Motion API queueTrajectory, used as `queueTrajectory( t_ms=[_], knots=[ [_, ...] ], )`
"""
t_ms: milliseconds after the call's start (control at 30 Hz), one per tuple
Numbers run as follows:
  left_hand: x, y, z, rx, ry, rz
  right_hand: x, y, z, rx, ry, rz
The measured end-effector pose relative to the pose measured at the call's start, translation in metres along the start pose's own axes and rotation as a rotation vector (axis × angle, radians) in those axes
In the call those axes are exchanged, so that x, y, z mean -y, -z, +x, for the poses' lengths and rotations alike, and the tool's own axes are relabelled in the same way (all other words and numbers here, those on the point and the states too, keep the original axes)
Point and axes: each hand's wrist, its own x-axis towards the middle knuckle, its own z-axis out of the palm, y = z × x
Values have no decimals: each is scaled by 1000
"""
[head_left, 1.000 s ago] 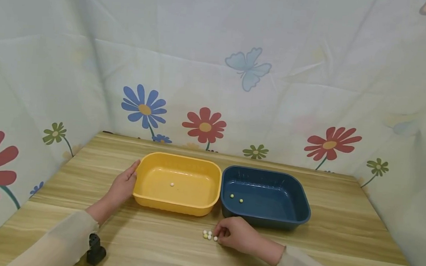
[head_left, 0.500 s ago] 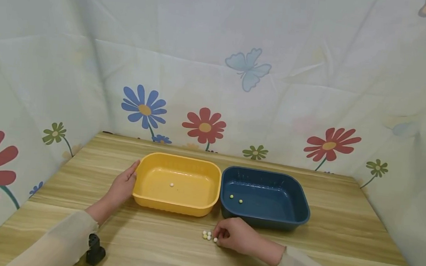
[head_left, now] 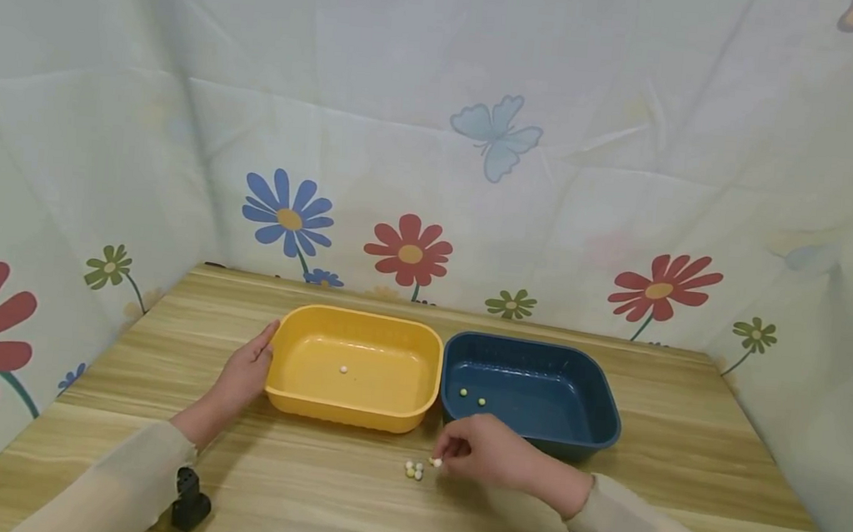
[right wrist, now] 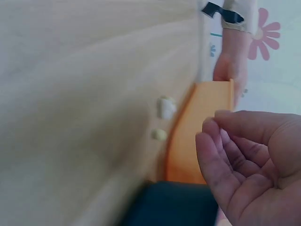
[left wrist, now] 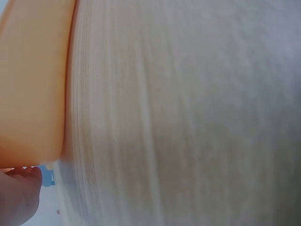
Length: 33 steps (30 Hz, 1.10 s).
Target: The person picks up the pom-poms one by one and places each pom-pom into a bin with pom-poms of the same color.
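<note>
My left hand (head_left: 244,368) rests against the outer left wall of a yellow tray (head_left: 350,418); the fingertips touch that wall. Inside the tray lies one white ball (head_left: 344,369). My right hand (head_left: 490,453) is in front of a dark blue tray (head_left: 570,448), thumb and index fingertips together. A small white ball (head_left: 437,463) shows at those fingertips in the head view; the right wrist view hides it. Left of this hand, several white and yellowish balls (head_left: 414,470) sit in a tight cluster. A yellow ball (right wrist: 160,135) lies slightly apart on the table.
Two yellow-green balls (head_left: 481,401) lie in the blue tray, which stands right beside the yellow one. Under everything is a wooden table (head_left: 318,491). A flower-printed cloth (head_left: 550,226) hangs behind and at both sides.
My right hand has lifted slightly toward the blue tray, and the white ball at its fingertips has moved with it. The left hand and both trays stay where they were.
</note>
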Motion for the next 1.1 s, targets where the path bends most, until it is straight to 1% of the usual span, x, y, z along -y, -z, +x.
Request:
queueTrajectory(
  t_ms=[100,300,433,767,867,1100],
  knots=[
    [0,0,0,2,4,2,6,11,5,21,-29,32],
    [0,0,1,-2,-3,7,14,31,20,48,-117,141],
    [-1,0,1,-3,-3,10,18,43,29,50,-149,174],
    [-2,0,0,-7,6,10,36,69,53,82,-138,170],
    [-2,1,0,-7,10,11,41,74,65,101,-138,171],
    [-4,1,0,-3,27,1,50,84,99,156,-94,117]
  ],
)
